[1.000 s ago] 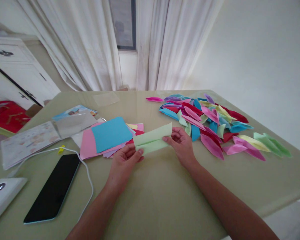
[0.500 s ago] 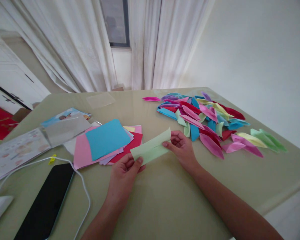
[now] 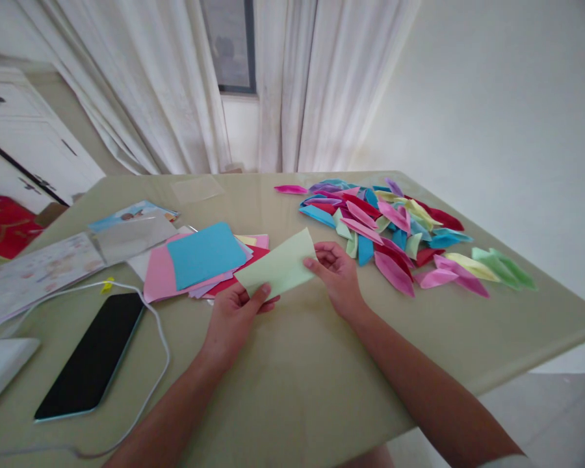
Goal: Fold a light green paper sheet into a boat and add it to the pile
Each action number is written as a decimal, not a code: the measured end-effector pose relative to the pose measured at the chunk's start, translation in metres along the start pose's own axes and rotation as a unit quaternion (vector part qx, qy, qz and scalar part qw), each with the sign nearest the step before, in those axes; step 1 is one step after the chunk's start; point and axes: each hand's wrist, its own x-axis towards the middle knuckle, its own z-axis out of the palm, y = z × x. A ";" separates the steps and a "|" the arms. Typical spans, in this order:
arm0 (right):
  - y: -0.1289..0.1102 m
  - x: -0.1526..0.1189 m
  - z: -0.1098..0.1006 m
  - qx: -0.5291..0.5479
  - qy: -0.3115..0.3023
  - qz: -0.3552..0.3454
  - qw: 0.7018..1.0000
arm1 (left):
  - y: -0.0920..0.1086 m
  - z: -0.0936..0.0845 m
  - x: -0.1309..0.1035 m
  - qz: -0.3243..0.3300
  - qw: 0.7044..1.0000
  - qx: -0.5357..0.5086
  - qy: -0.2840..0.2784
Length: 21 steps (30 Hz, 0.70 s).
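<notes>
Change: pale green paper (image 3: pixel 280 263), one piece, its lengthwise seam facing up a second ago, now showing a plain face.
Left hand (image 3: pixel 236 318): one, thumb and fingers pinching the paper's near-left end.
Right hand (image 3: pixel 338 276): one, thumb and fingers closed on its right end.
Paper position: held above the tabletop (image 3: pixel 292 396), between stack and pile.
Flat stack: several sheets, count hidden by overlap; one blue sheet (image 3: pixel 207 255) on top.
Folded pieces (image 3: pixel 394 272): many, multicoloured, overlapping, exact count unclear; one magenta piece (image 3: pixel 291 189) at the pile's far-left edge.
Phone (image 3: pixel 90 357): one, black screen up.
Cable (image 3: pixel 164 338): one, white, beside the phone.
Yellow tie (image 3: pixel 108 285): one, at the cable.
Patterned packet (image 3: pixel 43 276): one, left of the stack.
</notes>
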 end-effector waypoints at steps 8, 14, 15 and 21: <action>0.010 -0.045 0.034 0.054 -0.215 0.117 0.968 | -0.004 0.015 -0.017 0.024 0.999 -0.035 -0.005; 0.025 -0.035 0.024 0.040 -0.089 0.125 0.987 | -0.009 0.017 -0.016 0.004 1.000 -0.028 0.002; 0.025 -0.028 0.018 0.033 -0.067 0.118 0.990 | -0.009 0.017 -0.015 -0.002 0.999 -0.033 0.005; 0.008 0.002 -0.006 -0.032 -0.053 0.077 0.995 | -0.006 0.011 -0.009 -0.015 0.998 -0.053 -0.006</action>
